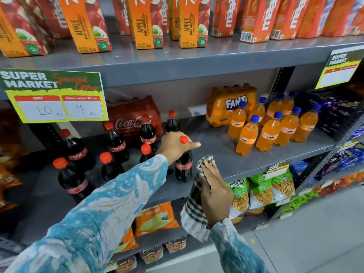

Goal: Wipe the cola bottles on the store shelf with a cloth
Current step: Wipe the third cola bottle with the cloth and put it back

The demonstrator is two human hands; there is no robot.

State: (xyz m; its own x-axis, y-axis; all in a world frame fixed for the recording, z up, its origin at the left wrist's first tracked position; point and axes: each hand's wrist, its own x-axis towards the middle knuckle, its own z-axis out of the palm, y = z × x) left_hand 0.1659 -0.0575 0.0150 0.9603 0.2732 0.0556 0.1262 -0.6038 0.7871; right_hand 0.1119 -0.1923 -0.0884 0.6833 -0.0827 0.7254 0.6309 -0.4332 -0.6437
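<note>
Several dark cola bottles with red caps stand on the grey middle shelf (216,146). My left hand (175,144) grips the neck of the front cola bottle (184,166), which stands upright near the shelf's front edge; its red cap shows between my fingers. My right hand (213,192) holds a black-and-white checked cloth (194,205) just to the right of that bottle, the cloth's bunched top level with the bottle's label and apart from it. Other cola bottles (115,142) stand to the left and behind.
A shrink-wrapped cola pack (130,117) sits at the back. Orange soda bottles (269,131) and their pack (230,103) fill the shelf's right side. Juice cartons (145,22) line the shelf above; snack bags (262,190) the shelf below. A price sign (53,95) hangs at left.
</note>
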